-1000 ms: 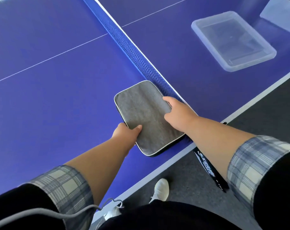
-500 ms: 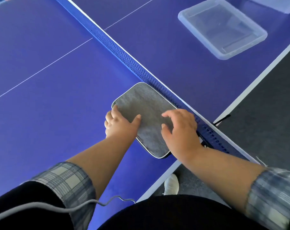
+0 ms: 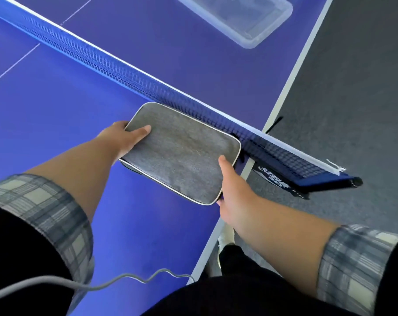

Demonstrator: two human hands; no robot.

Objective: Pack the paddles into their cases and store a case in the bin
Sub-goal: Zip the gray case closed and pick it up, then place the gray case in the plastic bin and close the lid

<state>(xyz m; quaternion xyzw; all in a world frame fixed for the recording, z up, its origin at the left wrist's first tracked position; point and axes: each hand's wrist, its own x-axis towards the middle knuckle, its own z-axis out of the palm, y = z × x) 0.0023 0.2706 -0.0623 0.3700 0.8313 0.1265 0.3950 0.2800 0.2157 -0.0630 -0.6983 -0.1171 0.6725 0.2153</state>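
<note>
Head view, case: grey felt rectangular paddle case with white piping [image 3: 182, 153], soft-napped, held near the table edge, just beside the blue mesh net [image 3: 125, 74].
Left hand: left hand [image 3: 122, 139] grips the far end, thumb on top.
Right hand: right hand [image 3: 234, 192] grips the near corner; the hold probably keeps it level.
Bin: clear shallow plastic bin [image 3: 270, 30] beyond the net, well apart.

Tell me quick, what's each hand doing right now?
Left hand: holding the grey case, thumb on top.
Right hand: holding the same case, thumb on top.
</note>
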